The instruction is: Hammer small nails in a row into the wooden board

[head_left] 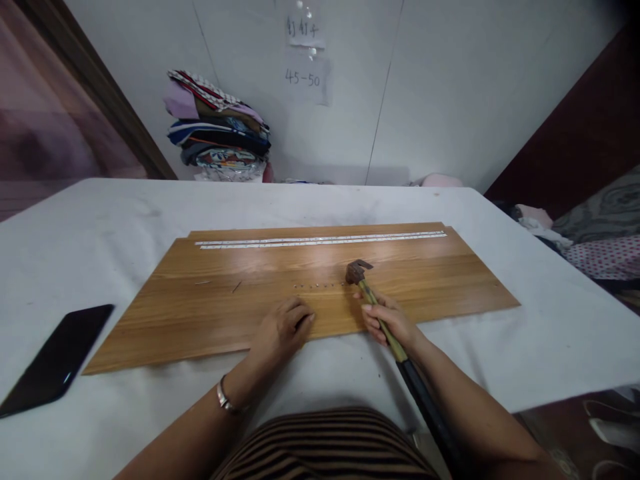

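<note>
My right hand point(385, 320) is wrapped round the handle of a claw hammer point(367, 293), close below its rusty head. The head is over the wooden board point(190, 320), at the right end of a row of several small nails point(317, 285). My left hand point(287, 323) rests on the board's near edge with its fingers curled down; whether anything is under them is hidden. Two loose nails lie on the board farther left, one pale point(203, 283) and one dark point(237, 287). Two white marked strips point(320, 241) run along the board's far side.
A black phone point(60, 357) lies on the white-covered table point(125, 213), left of the board. Folded clothes point(220, 130) are stacked beyond the far edge. Paper notes point(306, 77) hang on the wall. More fabric point(605, 257) is at the right.
</note>
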Available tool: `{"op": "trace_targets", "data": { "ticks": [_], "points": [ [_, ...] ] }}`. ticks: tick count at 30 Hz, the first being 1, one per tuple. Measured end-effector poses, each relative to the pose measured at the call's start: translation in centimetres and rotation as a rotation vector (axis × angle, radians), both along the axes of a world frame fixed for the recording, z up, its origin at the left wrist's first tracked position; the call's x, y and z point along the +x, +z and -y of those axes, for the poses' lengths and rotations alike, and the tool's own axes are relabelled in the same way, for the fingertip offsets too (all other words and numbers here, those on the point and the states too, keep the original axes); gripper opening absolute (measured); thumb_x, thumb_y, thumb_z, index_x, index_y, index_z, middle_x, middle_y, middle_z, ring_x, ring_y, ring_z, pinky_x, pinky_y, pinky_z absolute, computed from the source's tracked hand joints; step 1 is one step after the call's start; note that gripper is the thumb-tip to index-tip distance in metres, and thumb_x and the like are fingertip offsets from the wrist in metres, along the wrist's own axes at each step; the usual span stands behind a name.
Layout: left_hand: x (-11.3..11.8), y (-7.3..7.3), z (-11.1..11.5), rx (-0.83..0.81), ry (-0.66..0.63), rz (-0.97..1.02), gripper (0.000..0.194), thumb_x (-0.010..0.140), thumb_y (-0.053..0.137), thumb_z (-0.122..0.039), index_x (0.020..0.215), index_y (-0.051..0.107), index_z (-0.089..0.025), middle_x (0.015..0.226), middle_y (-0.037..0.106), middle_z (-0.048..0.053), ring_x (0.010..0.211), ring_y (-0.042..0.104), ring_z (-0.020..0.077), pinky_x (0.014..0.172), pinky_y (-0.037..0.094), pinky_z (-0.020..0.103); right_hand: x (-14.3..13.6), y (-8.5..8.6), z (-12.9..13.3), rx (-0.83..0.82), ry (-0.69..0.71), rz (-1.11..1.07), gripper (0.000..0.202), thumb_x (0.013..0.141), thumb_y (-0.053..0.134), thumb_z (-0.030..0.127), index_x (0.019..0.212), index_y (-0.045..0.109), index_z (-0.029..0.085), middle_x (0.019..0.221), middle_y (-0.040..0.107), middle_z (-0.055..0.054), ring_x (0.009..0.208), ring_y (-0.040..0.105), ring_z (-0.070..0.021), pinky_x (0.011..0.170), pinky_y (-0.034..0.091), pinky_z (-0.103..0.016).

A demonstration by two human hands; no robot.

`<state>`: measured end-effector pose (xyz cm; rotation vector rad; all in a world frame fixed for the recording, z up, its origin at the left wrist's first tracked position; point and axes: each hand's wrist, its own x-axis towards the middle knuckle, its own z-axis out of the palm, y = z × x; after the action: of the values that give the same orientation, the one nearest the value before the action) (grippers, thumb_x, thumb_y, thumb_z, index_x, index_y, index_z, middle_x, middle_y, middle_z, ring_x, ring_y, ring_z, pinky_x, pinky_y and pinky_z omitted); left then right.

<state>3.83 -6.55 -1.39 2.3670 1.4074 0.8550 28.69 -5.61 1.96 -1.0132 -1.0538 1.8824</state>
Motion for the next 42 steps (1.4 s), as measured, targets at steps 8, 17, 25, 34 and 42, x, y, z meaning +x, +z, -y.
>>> {"op": "trace_targets", "data": {
  "ticks": [8, 17, 25, 34, 42],
  "points": [
    [0.04, 0.21, 0.10, 0.001, -0.001, 0.003, 0.019, 0.089, 0.046, -0.025, 0.081, 0.062, -0.019, 0.079, 0.060, 0.004, 0.075, 0.055, 0.0144, 0.070, 0.046, 0.028, -0.07, -0.09, -0.03, 0.014, 0.004, -0.004, 0.038, 0.075, 0.061, 0.034, 0.105, 0.047, 0.017, 0.046, 0.041, 0.012, 0.026, 0.031, -0.0041, 0.025, 0.026, -0.015],
    [-0.05, -0.04, -0.01, -0.002, -0.005, -0.015, 0.021, 0.089, 0.045, -0.027, 0.080, 0.062, -0.019, 0.078, 0.059, 0.004, 0.076, 0.056, 0.0150, 0.070, 0.046, 0.028, 0.01, -0.05, -0.03, 0.009, -0.003, -0.006, 0.036, 0.075, 0.061, 0.033, 0.105, 0.048, 0.018, 0.046, 0.041, 0.012, 0.027, 0.030, -0.0041, 0.025, 0.026, -0.015],
    [-0.02, 0.01, -0.08, 0.007, -0.005, -0.008, 0.020, 0.089, 0.046, -0.027, 0.080, 0.062, -0.019, 0.079, 0.060, 0.004, 0.075, 0.056, 0.0145, 0.070, 0.046, 0.027, 0.05, 0.33, -0.08, 0.003, -0.026, -0.008, 0.036, 0.075, 0.060, 0.033, 0.106, 0.049, 0.017, 0.046, 0.041, 0.012, 0.028, 0.030, -0.0045, 0.025, 0.025, -0.015],
    [0.05, 0.17, 0.05, -0.003, -0.001, -0.010, 0.021, 0.090, 0.046, -0.026, 0.079, 0.062, -0.019, 0.079, 0.059, 0.004, 0.075, 0.055, 0.0141, 0.070, 0.046, 0.027, 0.18, -0.21, -0.28, -0.013, -0.011, 0.001, 0.038, 0.074, 0.061, 0.034, 0.104, 0.048, 0.017, 0.046, 0.042, 0.012, 0.027, 0.031, -0.0048, 0.025, 0.025, -0.016],
    [0.06, 0.05, 0.03, 0.018, 0.001, -0.003, 0.021, 0.090, 0.046, -0.026, 0.080, 0.063, -0.018, 0.080, 0.060, 0.004, 0.076, 0.055, 0.0142, 0.070, 0.045, 0.027, 0.10, 0.04, -0.08, 0.009, -0.001, -0.008, 0.037, 0.075, 0.060, 0.033, 0.106, 0.048, 0.017, 0.047, 0.042, 0.012, 0.027, 0.031, -0.0045, 0.025, 0.025, -0.016]
  ]
}}
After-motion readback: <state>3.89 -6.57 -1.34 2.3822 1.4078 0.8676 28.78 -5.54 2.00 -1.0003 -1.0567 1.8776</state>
